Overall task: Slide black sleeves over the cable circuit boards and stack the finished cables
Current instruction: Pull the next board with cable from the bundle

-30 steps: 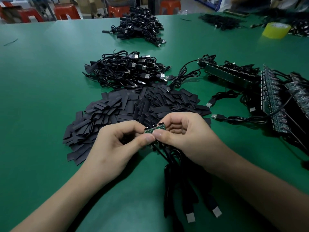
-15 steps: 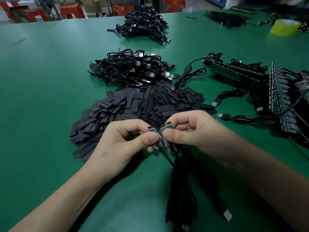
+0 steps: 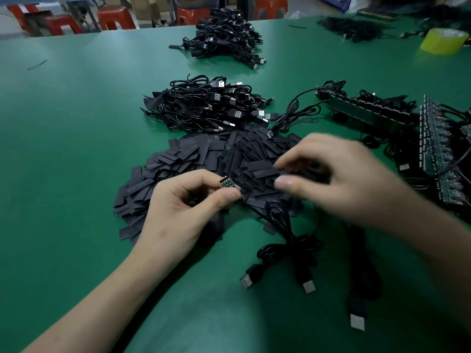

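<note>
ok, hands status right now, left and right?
Left hand: pinching the circuit boards between thumb and fingers.
Right hand: open, blurred, over the sleeve pile, nothing visibly held.

passable: table (image 3: 71, 154) left | ahead blocked: sleeve pile (image 3: 188, 155), cable heap (image 3: 201, 108) | right blocked: board racks (image 3: 438, 149)

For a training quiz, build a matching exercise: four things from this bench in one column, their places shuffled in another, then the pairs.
1. small circuit board
2. yellow tape roll
3. pile of black sleeves
4. red stools

A. beyond the table, past its far edge
B. spread mid-table
C. pinched by the left hand
D. far right on the table

Pairs: 1-C, 2-D, 3-B, 4-A
</note>
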Demonstrator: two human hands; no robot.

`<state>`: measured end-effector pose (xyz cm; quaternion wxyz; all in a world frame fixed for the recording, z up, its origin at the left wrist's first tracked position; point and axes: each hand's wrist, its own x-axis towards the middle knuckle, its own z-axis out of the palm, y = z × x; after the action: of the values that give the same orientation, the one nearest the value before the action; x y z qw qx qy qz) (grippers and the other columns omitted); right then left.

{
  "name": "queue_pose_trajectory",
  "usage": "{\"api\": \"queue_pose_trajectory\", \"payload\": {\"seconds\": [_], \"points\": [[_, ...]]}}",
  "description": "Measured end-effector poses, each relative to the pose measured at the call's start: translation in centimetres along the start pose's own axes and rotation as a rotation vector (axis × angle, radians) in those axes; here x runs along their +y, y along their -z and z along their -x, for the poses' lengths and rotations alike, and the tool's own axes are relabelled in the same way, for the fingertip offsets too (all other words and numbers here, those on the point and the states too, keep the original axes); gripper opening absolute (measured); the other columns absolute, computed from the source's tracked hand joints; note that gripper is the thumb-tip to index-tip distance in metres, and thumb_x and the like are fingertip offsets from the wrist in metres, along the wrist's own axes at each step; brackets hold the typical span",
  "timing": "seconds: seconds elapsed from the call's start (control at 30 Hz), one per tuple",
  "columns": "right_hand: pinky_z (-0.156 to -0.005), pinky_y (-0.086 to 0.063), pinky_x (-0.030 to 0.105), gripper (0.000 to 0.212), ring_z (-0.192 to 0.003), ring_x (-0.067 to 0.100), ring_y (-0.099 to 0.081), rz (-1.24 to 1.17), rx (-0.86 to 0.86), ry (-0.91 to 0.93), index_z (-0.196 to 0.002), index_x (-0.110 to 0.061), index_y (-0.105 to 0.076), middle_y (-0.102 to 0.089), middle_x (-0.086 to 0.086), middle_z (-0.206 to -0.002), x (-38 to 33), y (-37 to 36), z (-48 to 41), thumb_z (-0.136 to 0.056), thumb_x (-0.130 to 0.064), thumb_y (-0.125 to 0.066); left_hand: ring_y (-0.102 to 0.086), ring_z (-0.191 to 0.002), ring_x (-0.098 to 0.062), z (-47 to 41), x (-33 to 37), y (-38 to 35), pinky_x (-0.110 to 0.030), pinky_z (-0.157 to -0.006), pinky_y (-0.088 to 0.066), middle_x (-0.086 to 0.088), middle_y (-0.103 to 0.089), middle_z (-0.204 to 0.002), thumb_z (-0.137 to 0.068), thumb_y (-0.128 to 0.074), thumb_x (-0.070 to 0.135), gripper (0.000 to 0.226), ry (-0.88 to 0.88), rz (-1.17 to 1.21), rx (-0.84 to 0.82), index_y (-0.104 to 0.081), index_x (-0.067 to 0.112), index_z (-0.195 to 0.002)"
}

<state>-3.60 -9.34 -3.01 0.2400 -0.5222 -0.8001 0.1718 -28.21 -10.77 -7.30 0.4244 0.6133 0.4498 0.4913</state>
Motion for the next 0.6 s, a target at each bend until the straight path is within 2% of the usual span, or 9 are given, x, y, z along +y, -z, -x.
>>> {"api": "queue_pose_trajectory", "payload": {"seconds": [0.07,0.13,0.17,0.23,0.33,0.4,0.47,0.53,0.6], "points": [[-0.081,-0.049,0.026,0.039,-0.092,0.000,-0.060,-0.054,-0.066,0.100,-0.101,-0.032,-0.072,-0.065,-0.019,-0.093,-2.0,-2.4,0.3,-0.087,-0.065,-0.056,-0.057,-0.048,-0.024,0.0,0.1,-0.2,-0.034,-0.043,-0.049,-0.022,-0.064,-0.063,-0.075,-0.083,0.032,0.022,-0.004,0.032,0.009,-0.073,0.013,-0.076],[-0.074,-0.048,0.031,0.024,-0.080,0.006,-0.060,-0.074,-0.095,0.142,-0.090,-0.026,-0.070,-0.066,-0.013,-0.081,-3.2,-4.1,0.5,-0.093,-0.049,-0.063,-0.060,-0.053,-0.028,0.1,0.3,-0.1,-0.036,-0.046,-0.053,-0.020,-0.068,-0.070,-0.076,-0.085,0.032,0.020,-0.013,0.065,-0.004,-0.074,0.015,-0.079],[-0.069,-0.048,0.030,0.019,-0.073,0.007,-0.061,-0.118,-0.094,0.128,-0.085,-0.025,-0.068,-0.068,-0.011,-0.075,-3.3,-4.4,0.5,-0.096,-0.040,-0.065,-0.062,-0.056,-0.026,0.0,0.4,0.0,-0.032,-0.049,-0.054,-0.017,-0.070,-0.072,-0.080,-0.082,0.034,0.017,-0.038,0.047,-0.021,-0.075,0.018,-0.081],[-0.062,-0.048,0.020,0.020,-0.062,0.006,-0.065,-0.291,-0.103,0.060,-0.080,-0.024,-0.067,-0.070,-0.009,-0.067,-2.8,-3.9,0.5,-0.099,-0.029,-0.064,-0.062,-0.057,-0.014,-0.1,0.2,0.8,-0.024,-0.053,-0.051,-0.005,-0.070,-0.069,-0.091,-0.065,0.042,0.022,-0.125,-0.129,-0.021,-0.076,0.025,-0.084],[-0.060,-0.049,0.016,0.025,-0.051,0.015,-0.065,-0.639,-0.118,-0.055,-0.081,-0.021,-0.069,-0.064,0.000,-0.058,-1.7,-2.2,0.5,-0.103,-0.026,-0.058,-0.059,-0.054,-0.009,-0.5,0.0,2.1,-0.031,-0.053,-0.048,0.007,-0.064,-0.059,-0.089,-0.054,0.066,0.040,-0.174,-0.589,-0.016,-0.070,0.031,-0.078],[-0.049,-0.046,0.021,0.023,-0.041,0.015,-0.053,-0.838,-0.097,-0.129,-0.083,-0.020,-0.072,-0.053,-0.001,-0.055,-0.6,-1.0,0.4,-0.099,-0.029,-0.058,-0.056,-0.053,-0.005,-0.5,0.1,2.4,-0.028,-0.053,-0.044,0.012,-0.060,-0.055,-0.077,-0.049,0.085,0.055,-0.153,-0.898,-0.076,-0.064,0.033,-0.077],[-0.038,-0.039,0.022,0.023,-0.036,0.010,-0.037,-0.967,-0.100,-0.210,-0.084,-0.017,-0.073,-0.043,-0.002,-0.054,0.2,0.1,0.2,-0.092,-0.033,-0.059,-0.054,-0.055,-0.001,-0.4,0.2,2.1,-0.025,-0.053,-0.040,0.014,-0.056,-0.053,-0.066,-0.049,0.095,0.063,-0.136,-1.023,-0.120,-0.058,0.033,-0.078],[-0.036,-0.035,0.021,0.023,-0.036,0.008,-0.031,-0.943,-0.092,-0.222,-0.085,-0.017,-0.072,-0.043,-0.002,-0.055,0.7,0.8,0.1,-0.092,-0.035,-0.060,-0.052,-0.057,-0.001,-0.3,0.3,1.7,-0.026,-0.053,-0.038,0.015,-0.055,-0.054,-0.061,-0.053,0.094,0.063,-0.156,-1.057,-0.135,-0.054,0.034,-0.080],[-0.037,-0.037,0.021,0.022,-0.037,0.007,-0.037,-0.775,-0.110,-0.161,-0.085,-0.022,-0.072,-0.058,-0.004,-0.061,0.2,0.5,0.1,-0.097,-0.036,-0.061,-0.050,-0.059,-0.003,-0.2,0.5,1.5,-0.026,-0.053,-0.036,0.016,-0.053,-0.056,-0.061,-0.057,0.091,0.059,-0.170,-1.067,-0.134,-0.052,0.036,-0.081]]}}
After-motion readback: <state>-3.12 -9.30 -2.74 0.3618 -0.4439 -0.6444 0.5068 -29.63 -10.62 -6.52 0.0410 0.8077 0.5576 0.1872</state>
